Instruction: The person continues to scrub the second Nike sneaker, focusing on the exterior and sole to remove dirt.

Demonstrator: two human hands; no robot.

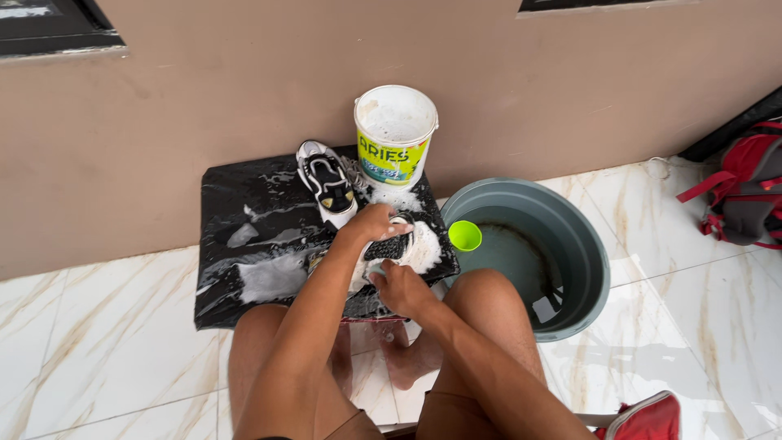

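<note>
Shoe: lay soapy between both hands, long axis crosswise.
Left hand: clamped over its top.
Right hand: gripped its near edge.

Soft even daylight; sharp focus

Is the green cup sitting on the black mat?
No, the green cup sits inside the grey basin, beside the black mat, not on it.
</note>
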